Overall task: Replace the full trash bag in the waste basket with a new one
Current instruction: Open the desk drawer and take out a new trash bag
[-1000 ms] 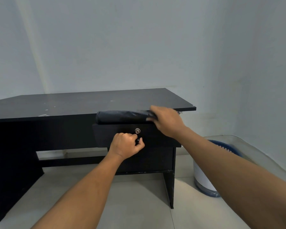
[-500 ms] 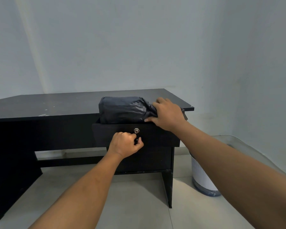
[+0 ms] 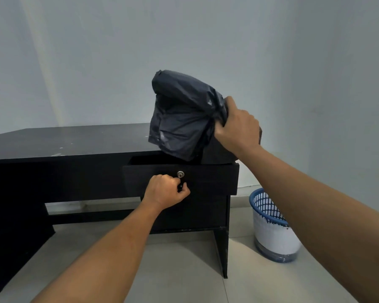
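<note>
A folded dark grey trash bag (image 3: 179,114) hangs in the air above the open desk drawer (image 3: 206,182), its lower end just over the drawer's mouth. My right hand (image 3: 235,127) grips the bag by its right side. My left hand (image 3: 165,190) is curled round the small black knob on the drawer front, just below the round metal lock (image 3: 180,174). A blue mesh waste basket (image 3: 271,226) with a white lining stands on the floor to the right of the desk, partly hidden behind my right forearm.
The black desk (image 3: 64,143) stands against a pale wall, its top bare apart from a few white specks. Light floor tiles (image 3: 173,276) spread out in front of and under it. A second wall closes the corner on the right behind the basket.
My right hand has lifted the trash bag out of the drawer and up above the desk top. My left hand has stayed on the drawer knob.
</note>
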`<state>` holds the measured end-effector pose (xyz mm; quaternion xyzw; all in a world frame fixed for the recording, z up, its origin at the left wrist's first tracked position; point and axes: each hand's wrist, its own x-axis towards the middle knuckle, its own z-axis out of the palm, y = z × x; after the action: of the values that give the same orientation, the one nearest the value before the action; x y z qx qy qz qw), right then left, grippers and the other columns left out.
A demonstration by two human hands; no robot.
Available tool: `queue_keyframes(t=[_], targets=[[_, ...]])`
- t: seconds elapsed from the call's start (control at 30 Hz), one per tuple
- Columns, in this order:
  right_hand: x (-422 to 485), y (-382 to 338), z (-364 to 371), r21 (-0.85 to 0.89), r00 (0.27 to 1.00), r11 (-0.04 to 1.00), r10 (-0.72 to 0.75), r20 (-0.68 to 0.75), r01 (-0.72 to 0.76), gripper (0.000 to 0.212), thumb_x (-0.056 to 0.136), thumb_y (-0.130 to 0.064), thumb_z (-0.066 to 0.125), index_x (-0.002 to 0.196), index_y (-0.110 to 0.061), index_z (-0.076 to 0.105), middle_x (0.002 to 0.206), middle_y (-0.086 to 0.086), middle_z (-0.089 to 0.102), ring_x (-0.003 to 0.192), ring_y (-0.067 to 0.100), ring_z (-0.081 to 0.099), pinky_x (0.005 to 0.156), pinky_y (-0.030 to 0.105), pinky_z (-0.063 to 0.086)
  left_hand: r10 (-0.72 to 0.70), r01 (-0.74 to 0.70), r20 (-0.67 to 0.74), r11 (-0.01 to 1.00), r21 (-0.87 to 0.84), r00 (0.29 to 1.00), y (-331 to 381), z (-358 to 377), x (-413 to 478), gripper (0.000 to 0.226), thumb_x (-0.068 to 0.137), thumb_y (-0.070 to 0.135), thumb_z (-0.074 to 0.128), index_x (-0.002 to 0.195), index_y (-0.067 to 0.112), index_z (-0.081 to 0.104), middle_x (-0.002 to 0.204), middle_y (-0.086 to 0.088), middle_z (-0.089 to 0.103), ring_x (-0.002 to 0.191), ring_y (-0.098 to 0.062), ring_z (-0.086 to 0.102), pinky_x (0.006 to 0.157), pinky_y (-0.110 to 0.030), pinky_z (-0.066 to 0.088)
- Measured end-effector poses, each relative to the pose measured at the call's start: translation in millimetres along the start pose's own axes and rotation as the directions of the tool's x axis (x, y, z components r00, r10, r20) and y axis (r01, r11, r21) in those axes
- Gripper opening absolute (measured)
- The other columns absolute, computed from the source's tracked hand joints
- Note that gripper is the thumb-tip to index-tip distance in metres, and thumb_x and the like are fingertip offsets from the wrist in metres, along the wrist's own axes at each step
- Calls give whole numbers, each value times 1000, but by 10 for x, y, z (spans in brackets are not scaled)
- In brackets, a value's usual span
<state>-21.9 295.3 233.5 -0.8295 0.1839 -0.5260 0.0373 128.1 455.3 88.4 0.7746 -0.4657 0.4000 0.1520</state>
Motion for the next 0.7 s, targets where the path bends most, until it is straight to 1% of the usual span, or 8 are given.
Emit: queue_keyframes(t=[0.1, 0.13, 0.2, 0.23, 0.3, 0.4, 0.57, 0.7], targets=[[10, 19, 45, -4, 972, 1000, -27, 234, 29, 68, 71, -77, 62, 110, -22, 48, 87, -3, 57, 77, 24, 53, 67, 37, 44, -17, 17, 15, 1000, -1, 1000, 0, 3, 24, 44, 76, 41, 49, 40, 17, 54, 36, 6, 47, 31, -14, 47, 42, -18, 28], [5, 40, 74, -13, 948, 999, -29, 316, 34, 73, 63, -80, 66, 106, -23, 51, 92, -4, 60, 83, 24, 56, 69, 38, 47, -23, 23, 24, 1000, 1, 999, 1, 2, 30, 43, 76, 41, 51, 40, 17, 53, 36, 6, 47, 32, -15, 48, 42, -18, 28], [-12, 75, 110, 19, 922, 999, -37, 386, 32, 58, 66, -67, 75, 101, -23, 57, 97, -2, 62, 91, 27, 60, 73, 39, 50, -37, 37, 47, 999, 1, 998, 1, 4, 43, 42, 74, 39, 56, 39, 17, 52, 35, 5, 47, 32, -15, 48, 42, -18, 29], [-13, 89, 118, 47, 935, 998, -46, 352, 32, 44, 73, -54, 75, 99, -22, 57, 97, 0, 63, 90, 30, 61, 71, 39, 50, -43, 43, 64, 999, 1, 997, -1, 4, 51, 41, 74, 38, 57, 39, 17, 51, 35, 5, 46, 32, -15, 48, 42, -18, 29], [-5, 83, 91, 81, 985, 995, -70, 155, 58, 21, 81, -28, 67, 96, -18, 55, 93, 2, 62, 82, 35, 59, 63, 35, 41, -54, 53, 124, 999, 8, 991, -1, -12, 73, 42, 77, 39, 55, 41, 19, 48, 36, 7, 44, 34, -14, 46, 44, -20, 31], [56, 48, -3, 100, 990, 993, -56, -127, 69, 21, 79, -10, 56, 99, -16, 53, 92, 5, 57, 71, 37, 52, 58, 33, 34, -76, 74, 195, 997, 18, 978, 15, -40, 137, 43, 85, 42, 50, 48, 20, 48, 43, 8, 45, 41, -11, 47, 47, -23, 38], [102, 89, -67, 6, 976, 995, -94, -194, 98, 32, 75, -7, 49, 105, -17, 53, 88, 5, 53, 60, 39, 46, 52, 38, 40, -194, 204, 295, 979, -5, 936, 28, -12, 331, 42, 91, 41, 50, 59, 15, 56, 55, 2, 56, 51, -14, 56, 51, -27, 47], [38, 161, -66, 161, 987, 987, 25, -159, 1, 20, 71, -9, 51, 84, -18, 39, 75, 0, 51, 63, 32, 43, 54, 35, 33, -288, 320, 340, 946, -42, 895, 32, 126, 474, 39, 96, 40, 49, 70, 13, 58, 65, -1, 58, 60, -17, 58, 52, -27, 43]])
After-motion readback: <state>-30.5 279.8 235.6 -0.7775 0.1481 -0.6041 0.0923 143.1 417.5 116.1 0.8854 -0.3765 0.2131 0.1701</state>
